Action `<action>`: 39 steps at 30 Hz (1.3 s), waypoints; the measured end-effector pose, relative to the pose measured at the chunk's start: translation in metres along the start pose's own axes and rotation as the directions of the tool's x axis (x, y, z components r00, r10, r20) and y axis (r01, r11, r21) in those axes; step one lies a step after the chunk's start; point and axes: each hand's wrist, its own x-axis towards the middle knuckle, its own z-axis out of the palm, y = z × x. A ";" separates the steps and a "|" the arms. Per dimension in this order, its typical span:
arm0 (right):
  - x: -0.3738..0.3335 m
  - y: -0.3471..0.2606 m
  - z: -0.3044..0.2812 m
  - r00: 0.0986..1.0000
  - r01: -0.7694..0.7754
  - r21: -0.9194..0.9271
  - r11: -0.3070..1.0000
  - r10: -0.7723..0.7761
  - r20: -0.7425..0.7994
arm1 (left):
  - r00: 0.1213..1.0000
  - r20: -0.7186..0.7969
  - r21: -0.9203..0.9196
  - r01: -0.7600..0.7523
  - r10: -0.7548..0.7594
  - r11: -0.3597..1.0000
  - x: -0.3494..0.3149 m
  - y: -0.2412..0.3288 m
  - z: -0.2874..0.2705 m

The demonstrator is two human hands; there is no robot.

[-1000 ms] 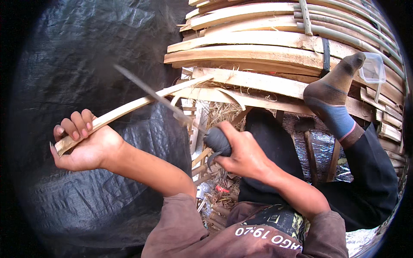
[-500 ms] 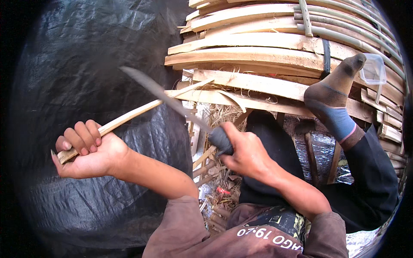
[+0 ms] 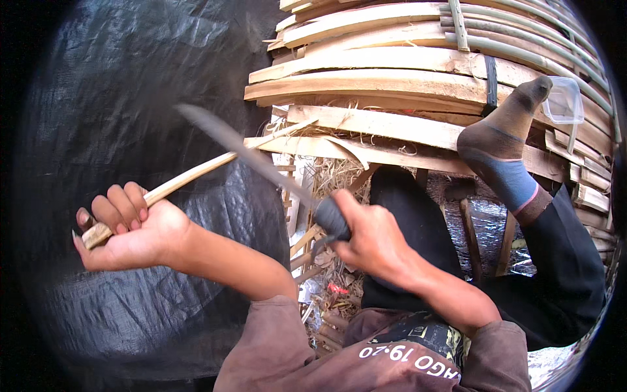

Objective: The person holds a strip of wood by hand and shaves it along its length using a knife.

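I see the left hand [image 3: 140, 232] gripping a slim stick [image 3: 196, 171], seemingly pared bare, the right hand [image 3: 373, 235] clasping a knife [image 3: 266, 166]; motion blur hides any paring left.

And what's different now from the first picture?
Only small shifts. The left hand and the end of the stick it holds sit a bit lower in the picture. The knife in the right hand looks wider, maybe turned. Nothing was grabbed or let go. The knife still crosses the stick, and the socked foot stays by the wood.
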 end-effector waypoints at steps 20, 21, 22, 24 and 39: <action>0.018 0.032 -0.011 0.983 -0.183 0.048 0.982 0.183 -0.016 | 0.998 0.023 0.048 0.061 -0.062 0.997 0.023 -0.012 0.004; 0.018 0.034 -0.012 0.982 -0.185 0.048 0.981 0.186 -0.011 | 0.998 0.021 0.054 0.062 -0.064 0.997 0.021 -0.011 0.006; 0.018 0.035 -0.014 0.980 -0.195 0.111 0.975 0.197 -0.012 | 0.997 0.035 0.035 0.065 -0.067 0.997 0.018 -0.011 0.009; 0.015 0.038 -0.018 0.978 -0.201 0.209 0.957 0.207 -0.005 | 0.996 0.056 0.013 0.069 -0.070 0.998 0.019 -0.009 0.008; 0.009 -0.006 -0.018 0.991 0.125 -0.017 0.992 -0.126 -0.048 | 0.957 0.238 -0.148 0.206 -0.168 0.967 0.064 -0.023 -0.023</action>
